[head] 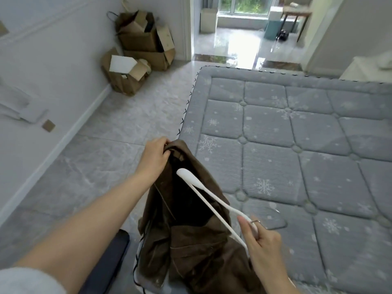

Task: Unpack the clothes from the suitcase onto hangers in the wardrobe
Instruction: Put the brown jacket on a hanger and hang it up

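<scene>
Your left hand [153, 154] gripped the collar end of the brown jacket [191, 230], fingers curled round the fabric and holding its opening up over the floor just beside the mattress [297, 134]. The jacket hung down from that grip toward your body, its long axis running from the raised collar away from you to the crumpled bulk near the bottom edge of the view. The white hanger [210, 200] lay partly inside the opening, its rounded shoulder tip pointing up and away toward your left hand, its long axis slanting down to the right. Your right hand [261, 240] pinched it near the hook, fingers closed on the plastic. You were mid-way through one garment, I'd judge: hanger going in, not seated, nothing hung yet; neither wardrobe nor suitcase showed clearly
</scene>
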Tool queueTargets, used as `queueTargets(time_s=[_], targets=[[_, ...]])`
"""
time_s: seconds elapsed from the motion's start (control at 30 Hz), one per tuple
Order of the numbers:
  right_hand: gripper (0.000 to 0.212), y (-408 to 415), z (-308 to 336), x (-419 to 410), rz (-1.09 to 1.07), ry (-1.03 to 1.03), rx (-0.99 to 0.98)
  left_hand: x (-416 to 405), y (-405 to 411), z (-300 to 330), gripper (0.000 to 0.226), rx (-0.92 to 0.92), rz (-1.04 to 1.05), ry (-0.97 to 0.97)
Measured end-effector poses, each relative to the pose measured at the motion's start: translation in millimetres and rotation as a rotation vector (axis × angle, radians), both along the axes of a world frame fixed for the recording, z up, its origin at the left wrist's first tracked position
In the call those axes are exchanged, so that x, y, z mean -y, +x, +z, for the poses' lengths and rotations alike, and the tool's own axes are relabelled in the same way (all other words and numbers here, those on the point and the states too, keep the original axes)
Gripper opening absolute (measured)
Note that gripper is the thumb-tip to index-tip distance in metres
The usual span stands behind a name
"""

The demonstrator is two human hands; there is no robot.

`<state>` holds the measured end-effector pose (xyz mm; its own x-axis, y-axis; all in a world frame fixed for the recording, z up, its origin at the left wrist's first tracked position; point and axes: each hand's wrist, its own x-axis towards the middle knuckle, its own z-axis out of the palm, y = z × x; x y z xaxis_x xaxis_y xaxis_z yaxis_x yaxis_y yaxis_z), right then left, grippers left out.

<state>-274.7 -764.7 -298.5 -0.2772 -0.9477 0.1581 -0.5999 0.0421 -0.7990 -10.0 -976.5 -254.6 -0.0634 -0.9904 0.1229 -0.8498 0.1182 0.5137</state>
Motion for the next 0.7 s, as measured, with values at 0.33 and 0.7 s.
queueTargets(time_s=[0.33,0.7], targets=[[0.031,71.5,17.0,23.5,0.071,-0.049,0.111,-14.3,-10.5,63.2,0.02,-0.018,-0.184,-0.264],[0.032,95.3,45.2,37.7,0.034,-0.11,0.212,-19.3,6.2,90.0,0.01,0.057,-0.041,-0.226]])
